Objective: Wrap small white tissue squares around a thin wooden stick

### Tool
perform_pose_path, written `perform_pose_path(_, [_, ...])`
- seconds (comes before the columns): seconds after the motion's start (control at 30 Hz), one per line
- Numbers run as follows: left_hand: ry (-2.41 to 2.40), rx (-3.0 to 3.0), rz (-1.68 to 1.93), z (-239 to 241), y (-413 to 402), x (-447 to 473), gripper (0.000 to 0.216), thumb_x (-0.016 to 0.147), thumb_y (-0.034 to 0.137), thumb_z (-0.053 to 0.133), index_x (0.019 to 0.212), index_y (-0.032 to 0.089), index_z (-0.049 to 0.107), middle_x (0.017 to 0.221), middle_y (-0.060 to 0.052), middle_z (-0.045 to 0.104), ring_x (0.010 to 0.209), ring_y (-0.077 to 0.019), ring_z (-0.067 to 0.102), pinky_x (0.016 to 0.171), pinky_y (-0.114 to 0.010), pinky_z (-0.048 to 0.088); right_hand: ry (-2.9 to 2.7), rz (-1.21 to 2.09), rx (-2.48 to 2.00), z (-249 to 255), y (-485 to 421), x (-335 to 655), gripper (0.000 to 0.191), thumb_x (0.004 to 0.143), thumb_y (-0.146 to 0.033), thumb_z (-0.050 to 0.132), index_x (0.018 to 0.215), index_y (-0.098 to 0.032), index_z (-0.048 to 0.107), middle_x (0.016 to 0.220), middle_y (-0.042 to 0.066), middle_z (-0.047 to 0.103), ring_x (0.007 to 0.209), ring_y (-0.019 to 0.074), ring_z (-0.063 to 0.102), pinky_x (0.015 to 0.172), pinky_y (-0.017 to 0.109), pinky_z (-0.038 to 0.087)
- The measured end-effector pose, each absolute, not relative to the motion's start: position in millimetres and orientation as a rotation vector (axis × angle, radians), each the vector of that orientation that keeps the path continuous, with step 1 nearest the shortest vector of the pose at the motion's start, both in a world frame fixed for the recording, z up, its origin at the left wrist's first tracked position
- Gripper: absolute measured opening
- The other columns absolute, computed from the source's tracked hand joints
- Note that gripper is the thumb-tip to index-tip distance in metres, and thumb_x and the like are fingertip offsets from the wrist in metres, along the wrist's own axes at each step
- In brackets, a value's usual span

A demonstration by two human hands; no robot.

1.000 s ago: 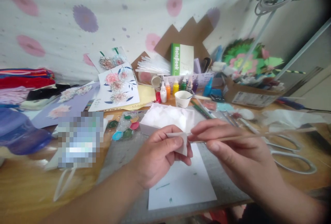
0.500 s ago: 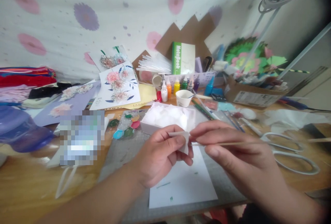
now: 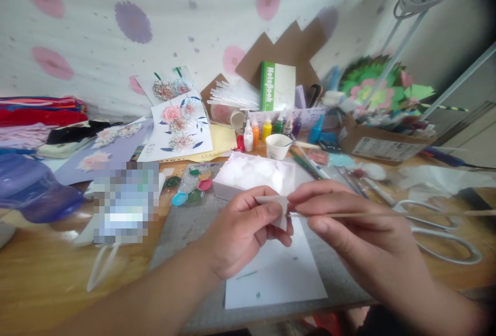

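Note:
My left hand [image 3: 240, 232] is closed in a pinch on a small folded piece of white paper [image 3: 279, 211]. My right hand [image 3: 349, 222] is closed on a thin wooden stick [image 3: 387, 215] that runs off to the right, its tip meeting the paper. Both hands hover over a white sheet [image 3: 275, 274] with small green marks, lying on a grey cutting mat [image 3: 182, 232]. Just behind the hands stands a white box [image 3: 253, 173] of white tissue pieces.
Scissors [image 3: 434, 232] lie right of my right hand. Small paint bottles [image 3: 256, 134] and a paper cup [image 3: 279, 146] stand behind the box. Flower pictures [image 3: 180, 126], a green notebook [image 3: 277, 87], a cardboard box [image 3: 383, 144] of craft items and a purple lid [image 3: 34, 191] crowd the wooden table [image 3: 42, 274].
The view has drifted slightly; my hands keep the same grip. The stick has tilted from sloping upward to nearly level, its tip staying at the paper.

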State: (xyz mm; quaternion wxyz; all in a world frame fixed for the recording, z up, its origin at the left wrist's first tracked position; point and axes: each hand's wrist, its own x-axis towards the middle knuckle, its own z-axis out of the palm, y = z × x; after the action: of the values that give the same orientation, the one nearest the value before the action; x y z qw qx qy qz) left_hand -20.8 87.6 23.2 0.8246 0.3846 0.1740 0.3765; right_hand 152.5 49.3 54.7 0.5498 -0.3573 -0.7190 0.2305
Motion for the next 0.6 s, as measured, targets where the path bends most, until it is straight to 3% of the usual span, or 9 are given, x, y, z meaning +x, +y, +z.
perform_pose_path(0.23, [0.394, 0.828, 0.816, 23.3, 86.6, -20.4, 0.018, 0.083, 0.027, 0.071, 0.073, 0.013, 0.065, 0.063, -0.002, 0.064, 0.061, -0.0126, 0.06, 0.061, -0.024, 0.048, -1.704, 0.531, -0.866, 52.9, 50.4, 153.1, 0.01, 0.089, -0.028, 0.069, 0.092, -0.029, 0.078, 0.082, 0.001, 0.079, 0.09, 0.0202, 0.072, 0.079, 0.031, 0.061])
perform_pose_path(0.6, [0.453, 0.917, 0.877, 20.3, 89.0, -20.1, 0.018, 0.082, 0.027, 0.075, 0.076, 0.015, 0.063, 0.073, -0.001, 0.063, 0.067, -0.011, 0.057, 0.063, -0.024, 0.048, -1.722, 0.447, -0.895, 48.2, 50.3, 154.0, 0.017, 0.085, -0.014, 0.07, 0.093, -0.028, 0.077, 0.089, 0.001, 0.077, 0.091, 0.0184, 0.071, 0.08, 0.028, 0.059])
